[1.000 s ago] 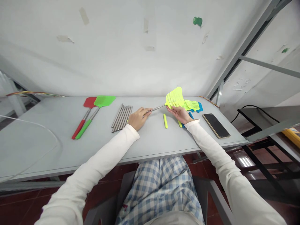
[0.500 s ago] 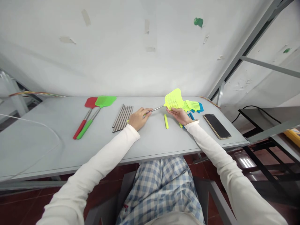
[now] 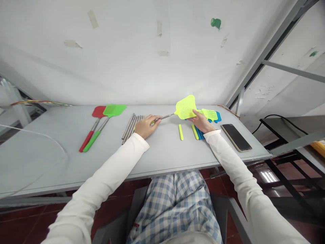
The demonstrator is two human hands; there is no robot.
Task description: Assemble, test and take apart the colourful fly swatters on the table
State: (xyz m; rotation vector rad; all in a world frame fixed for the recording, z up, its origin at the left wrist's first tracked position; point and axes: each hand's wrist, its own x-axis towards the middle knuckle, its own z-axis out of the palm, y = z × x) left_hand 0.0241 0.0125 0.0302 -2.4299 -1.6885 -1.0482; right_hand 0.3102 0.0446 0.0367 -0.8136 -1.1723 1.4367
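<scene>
A yellow fly swatter (image 3: 186, 107) with a perforated head and a metal rod is held raised over the table. My left hand (image 3: 146, 126) is closed around its handle end, with a bit of yellow handle showing at the fingers. My right hand (image 3: 201, 121) pinches the lower right edge of the head, thumb in front. Metal rods (image 3: 128, 128) lie side by side, partly behind my left hand. Near my right hand are loose yellow handles (image 3: 180, 132), blue handles (image 3: 200, 133), and yellow swatter heads (image 3: 209, 114) over blue heads (image 3: 218, 117), partly covered by that hand.
At the left of the grey table (image 3: 157, 156) lie a red fly swatter (image 3: 87, 140) and a green fly swatter (image 3: 114, 109), overlapping. A phone (image 3: 236, 137) rests near the right edge. A white wall stands behind, with a metal frame (image 3: 264, 57) at right.
Both hands and the swatter have shifted slightly left. My right hand has gone from supporting the head from below to pinching its edge, uncovering more of the handles beneath.
</scene>
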